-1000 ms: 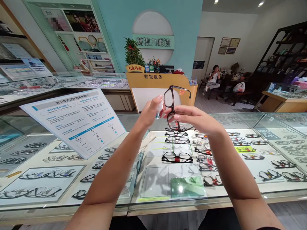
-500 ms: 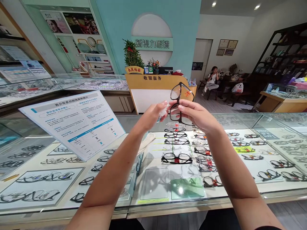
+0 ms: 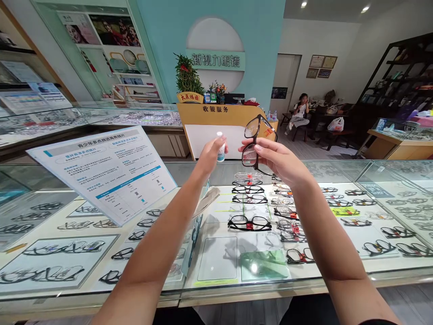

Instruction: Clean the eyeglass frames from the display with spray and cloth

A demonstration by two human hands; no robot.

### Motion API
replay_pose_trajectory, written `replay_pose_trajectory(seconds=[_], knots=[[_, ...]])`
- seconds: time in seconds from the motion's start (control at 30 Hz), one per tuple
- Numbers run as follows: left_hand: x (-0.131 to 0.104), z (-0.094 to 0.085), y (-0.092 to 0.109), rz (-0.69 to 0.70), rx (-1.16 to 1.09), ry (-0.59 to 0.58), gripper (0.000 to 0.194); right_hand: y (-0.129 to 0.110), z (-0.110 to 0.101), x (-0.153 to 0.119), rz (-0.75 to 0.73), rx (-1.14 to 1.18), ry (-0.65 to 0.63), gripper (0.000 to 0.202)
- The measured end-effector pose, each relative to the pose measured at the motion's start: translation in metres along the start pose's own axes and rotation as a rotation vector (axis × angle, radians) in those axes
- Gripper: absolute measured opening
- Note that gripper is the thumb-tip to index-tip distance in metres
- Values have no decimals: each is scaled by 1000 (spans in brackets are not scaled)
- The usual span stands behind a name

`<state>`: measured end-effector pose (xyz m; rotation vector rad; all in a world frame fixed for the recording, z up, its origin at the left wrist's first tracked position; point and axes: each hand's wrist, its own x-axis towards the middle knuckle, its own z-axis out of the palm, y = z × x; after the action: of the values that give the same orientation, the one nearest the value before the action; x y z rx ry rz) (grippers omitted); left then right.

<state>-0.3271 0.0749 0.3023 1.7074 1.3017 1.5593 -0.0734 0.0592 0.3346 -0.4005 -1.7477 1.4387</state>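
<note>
My left hand (image 3: 214, 154) is closed around a small white spray bottle (image 3: 221, 152) with a blue-green label, held upright above the glass counter. Just to its right, my right hand (image 3: 275, 158) grips a pair of dark-framed eyeglasses (image 3: 256, 140) turned on end, one lens above the other. Droplets speckle the lenses, and an orange tag shows on the upper part. The bottle and the glasses are apart. Part of the frame is hidden behind my right fingers.
Below my hands, a glass display case (image 3: 216, 295) holds rows of eyeglasses (image 3: 250, 222). A printed sheet (image 3: 111, 180) stands at the left, with a beige cloth (image 3: 207, 201) beside it. Farther back are a yellow-and-white cashier desk (image 3: 216, 140) and a seated person (image 3: 300, 115).
My left hand has drawn away to the left with the spray bottle, which now stands more upright. The glasses have shifted slightly right.
</note>
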Motion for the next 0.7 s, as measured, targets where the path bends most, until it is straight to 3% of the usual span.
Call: replay_pose_trajectory(seconds=[0.13,0.23,0.33,0.7], knots=[[21,-10,-47,-234,271,128,15,-2,0,-1,-12,-23,-1,40],[27,-19,-80,-326,400,130,13,-3,0,-2,-12,-35,-13,38],[27,-28,-102,-386,519,58,18,-4,0,-2,-14,-33,-26,37],[24,-48,-131,-485,697,-88,45,-5,0,-3,-11,-68,-53,39]])
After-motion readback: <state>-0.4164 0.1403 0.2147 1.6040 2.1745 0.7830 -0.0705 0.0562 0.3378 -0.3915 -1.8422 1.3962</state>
